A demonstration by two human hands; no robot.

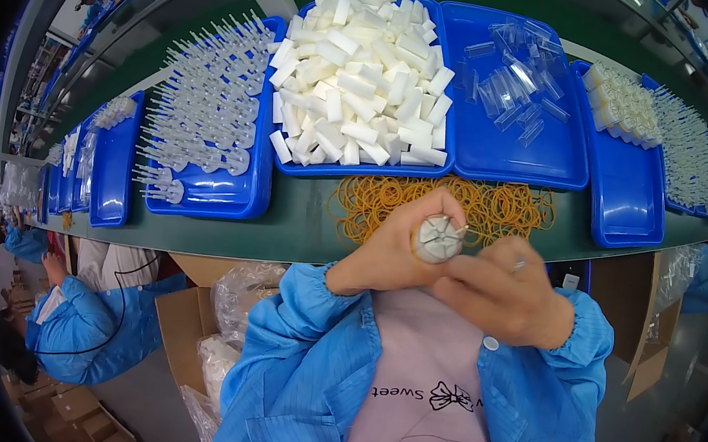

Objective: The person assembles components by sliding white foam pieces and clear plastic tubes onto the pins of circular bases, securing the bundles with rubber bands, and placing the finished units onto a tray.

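My left hand [394,246] is closed around a round white bundle [438,239], its end turned up and showing wedge-like segments that meet at the middle. Against the bundle's right side, my right hand [505,291] has its fingers curled in, slightly blurred. A thin yellowish strand, seemingly a rubber band [471,230], runs from the bundle toward those fingers; its far end is hidden. Just beyond both hands, a heap of tan rubber bands [373,201] lies on the green table [301,237].
Blue trays hold white foam-like blocks [359,77], clear plastic tubes [507,87], and thin-stemmed translucent pieces [208,96]. At right, another tray [629,192] holds bundled pieces [621,102]. Open cardboard boxes [182,324] with plastic bags stand below the table edge. A blue-sleeved person [97,324] sits at left.
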